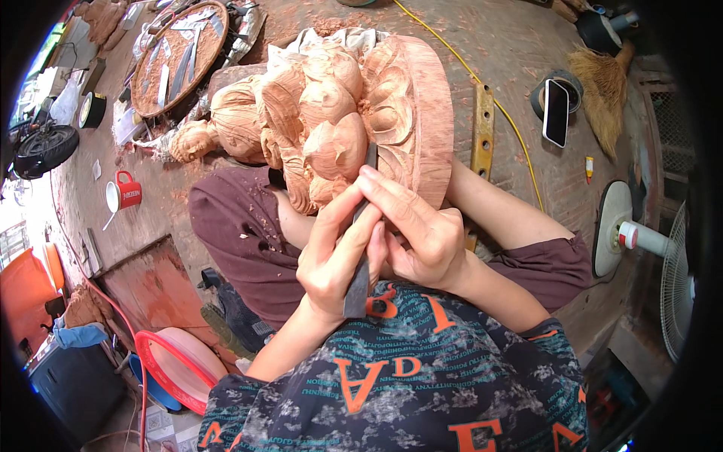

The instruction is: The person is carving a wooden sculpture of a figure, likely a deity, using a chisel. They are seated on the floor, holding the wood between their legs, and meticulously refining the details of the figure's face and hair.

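A carved reddish wood statue [331, 147] lies on its side across my lap, its rounded lotus-petal base facing right. My left hand [331, 260] wraps round the shank of a dark, flat steel chisel [356, 290]. Close against it, my right hand [425, 233] grips the same chisel, with thumb and fingers pinched near its front part. The chisel slants up and away from my shirt, and its tip meets the carved petals beside the base. Fingers hide the middle of the tool.
A round basket [134, 90] of chisels and wood chips stands far left. A red mug [129, 193] sits left. To the right are a yellow bar with holes [483, 135], a yellow cord [520, 141], a phone [556, 113], a straw broom [599, 94] and a standing fan [644, 239].
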Demonstrator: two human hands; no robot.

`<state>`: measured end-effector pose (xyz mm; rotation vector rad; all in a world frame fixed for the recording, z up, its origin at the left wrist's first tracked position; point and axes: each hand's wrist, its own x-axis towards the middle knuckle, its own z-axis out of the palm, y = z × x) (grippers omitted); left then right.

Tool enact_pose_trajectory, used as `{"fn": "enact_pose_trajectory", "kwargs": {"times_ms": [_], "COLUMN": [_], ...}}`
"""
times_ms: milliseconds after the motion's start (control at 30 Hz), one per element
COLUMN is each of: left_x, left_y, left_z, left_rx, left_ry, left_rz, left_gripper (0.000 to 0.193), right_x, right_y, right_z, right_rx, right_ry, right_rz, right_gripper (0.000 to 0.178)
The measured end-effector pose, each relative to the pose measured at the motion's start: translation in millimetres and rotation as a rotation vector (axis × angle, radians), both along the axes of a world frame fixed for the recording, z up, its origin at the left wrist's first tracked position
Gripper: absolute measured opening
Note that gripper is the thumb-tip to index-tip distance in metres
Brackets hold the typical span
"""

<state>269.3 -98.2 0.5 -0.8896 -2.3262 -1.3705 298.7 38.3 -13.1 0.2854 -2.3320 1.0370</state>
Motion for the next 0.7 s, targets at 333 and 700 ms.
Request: {"fn": "enact_pose_trajectory", "kwargs": {"times_ms": [333, 700], "left_x": [6, 0], "left_y": [-13, -15], "left_z": [16, 26], "left_rx": [-0.061, -0.114], "left_ry": [-0.132, -0.249], "left_rz": [-0.031, -0.09], "left_gripper": [0.019, 0.021], "right_x": [2, 4], "right_y": [1, 0], "right_z": [-2, -2], "right_rx": [-0.037, -0.062], "right_ry": [-0.003, -0.038], "right_rz": [0.068, 0.071], "right_gripper": [0.044, 0.049]}}
